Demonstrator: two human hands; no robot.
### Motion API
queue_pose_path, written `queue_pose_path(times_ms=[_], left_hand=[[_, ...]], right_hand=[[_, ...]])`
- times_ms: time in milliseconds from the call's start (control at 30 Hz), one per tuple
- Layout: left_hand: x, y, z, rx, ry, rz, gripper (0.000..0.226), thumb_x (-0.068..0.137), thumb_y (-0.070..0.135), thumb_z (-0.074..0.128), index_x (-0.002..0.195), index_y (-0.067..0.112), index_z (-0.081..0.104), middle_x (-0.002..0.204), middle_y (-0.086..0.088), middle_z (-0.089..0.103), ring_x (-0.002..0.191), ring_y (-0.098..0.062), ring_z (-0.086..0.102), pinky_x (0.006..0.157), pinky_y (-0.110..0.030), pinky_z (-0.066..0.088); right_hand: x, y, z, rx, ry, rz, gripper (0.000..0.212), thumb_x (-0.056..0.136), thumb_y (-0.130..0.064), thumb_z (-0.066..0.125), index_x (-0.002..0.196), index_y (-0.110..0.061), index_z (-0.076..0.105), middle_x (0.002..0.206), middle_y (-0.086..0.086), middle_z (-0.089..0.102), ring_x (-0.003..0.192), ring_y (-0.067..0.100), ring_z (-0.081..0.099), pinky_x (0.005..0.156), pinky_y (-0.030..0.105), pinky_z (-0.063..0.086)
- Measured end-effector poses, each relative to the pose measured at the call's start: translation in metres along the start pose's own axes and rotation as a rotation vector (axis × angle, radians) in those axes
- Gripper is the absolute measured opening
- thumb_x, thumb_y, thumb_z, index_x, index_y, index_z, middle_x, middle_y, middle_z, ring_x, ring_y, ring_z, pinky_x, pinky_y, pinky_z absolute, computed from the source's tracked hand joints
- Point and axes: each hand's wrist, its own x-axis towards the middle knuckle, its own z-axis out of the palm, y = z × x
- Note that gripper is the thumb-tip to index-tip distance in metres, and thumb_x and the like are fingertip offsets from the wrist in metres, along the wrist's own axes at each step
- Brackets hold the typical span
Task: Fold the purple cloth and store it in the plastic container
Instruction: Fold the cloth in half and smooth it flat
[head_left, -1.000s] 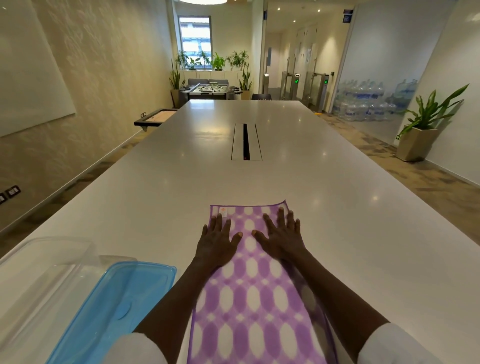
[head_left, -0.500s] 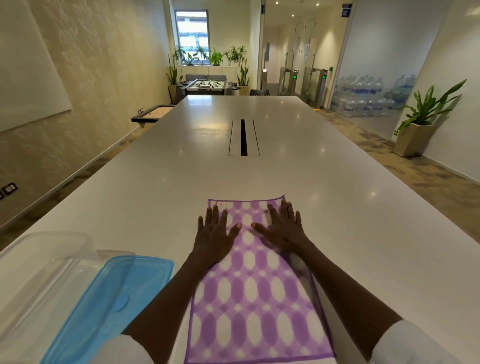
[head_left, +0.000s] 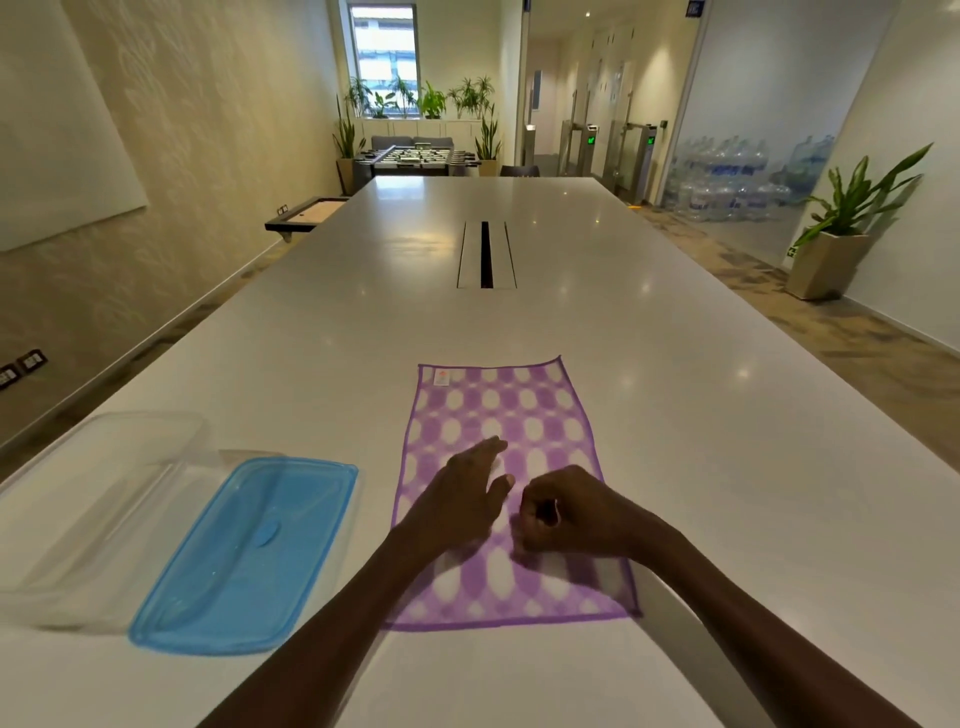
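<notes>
The purple cloth (head_left: 498, 415) with white ovals lies flat and spread out on the white table (head_left: 675, 415), a small label at its far left corner. My left hand (head_left: 462, 499) hovers over the cloth's middle, fingers extended and loosely apart, holding nothing. My right hand (head_left: 566, 512) is beside it over the cloth, fingers curled into a loose fist with nothing in it. The clear plastic container (head_left: 93, 499) stands at the near left of the table, with its blue lid (head_left: 249, 551) lying flat between container and cloth.
A dark cable slot (head_left: 485, 254) runs along the table's middle, further off. A potted plant (head_left: 841, 234) stands on the floor at the right, and a small side table (head_left: 306, 218) sits past the table's left edge.
Both hands have slid back toward me from the cloth's far end to its middle. The right hand's fingers have curled in. The cloth's near edge has come into view.
</notes>
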Motion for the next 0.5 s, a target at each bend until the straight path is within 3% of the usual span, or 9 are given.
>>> queue_pose_path(times_ms=[100, 167, 300, 400, 500], left_hand=[[-0.011, 0.009, 0.001, -0.032, 0.017, 0.009, 0.047, 0.096, 0.030, 0.053, 0.141, 0.018, 0.046, 0.149, -0.003, 0.047, 0.134, -0.018, 0.048, 0.110, -0.030, 0.039], [-0.017, 0.015, 0.003, -0.064, 0.016, 0.004, 0.044, 0.096, 0.027, 0.055, 0.138, 0.017, 0.048, 0.145, -0.003, 0.051, 0.128, -0.016, 0.054, 0.100, -0.021, 0.040], [-0.028, 0.024, 0.003, -0.052, 0.004, 0.015, 0.040, 0.096, 0.027, 0.054, 0.134, 0.014, 0.052, 0.139, -0.004, 0.057, 0.124, -0.017, 0.057, 0.095, -0.018, 0.039], [-0.035, 0.027, 0.001, -0.043, -0.008, 0.054, 0.036, 0.096, 0.026, 0.052, 0.129, 0.011, 0.057, 0.131, -0.007, 0.063, 0.117, -0.020, 0.061, 0.100, -0.028, 0.047], [-0.042, 0.028, 0.000, -0.061, -0.029, 0.080, 0.028, 0.097, 0.022, 0.049, 0.116, 0.007, 0.063, 0.115, -0.010, 0.069, 0.103, -0.024, 0.066, 0.088, -0.031, 0.051]], right_hand=[[-0.019, -0.014, 0.000, -0.029, -0.168, 0.017, 0.026, 0.071, -0.037, 0.082, 0.075, -0.017, 0.067, 0.075, 0.000, 0.069, 0.068, 0.015, 0.060, 0.059, 0.016, 0.043], [-0.027, -0.021, 0.000, -0.066, -0.251, 0.030, 0.031, 0.067, -0.046, 0.083, 0.078, -0.023, 0.067, 0.079, -0.007, 0.068, 0.074, 0.010, 0.060, 0.061, 0.011, 0.041], [-0.037, -0.030, 0.009, -0.207, -0.283, 0.020, 0.019, 0.070, -0.036, 0.081, 0.078, -0.025, 0.067, 0.084, -0.005, 0.068, 0.079, 0.014, 0.061, 0.067, 0.020, 0.046], [-0.040, -0.032, 0.013, -0.260, -0.227, 0.024, 0.013, 0.073, -0.031, 0.077, 0.078, -0.023, 0.069, 0.085, -0.004, 0.069, 0.078, 0.013, 0.058, 0.066, 0.019, 0.043], [-0.041, -0.036, 0.017, -0.352, -0.219, -0.015, 0.009, 0.077, -0.028, 0.072, 0.081, -0.022, 0.068, 0.083, -0.007, 0.058, 0.079, 0.013, 0.051, 0.072, 0.027, 0.046]])
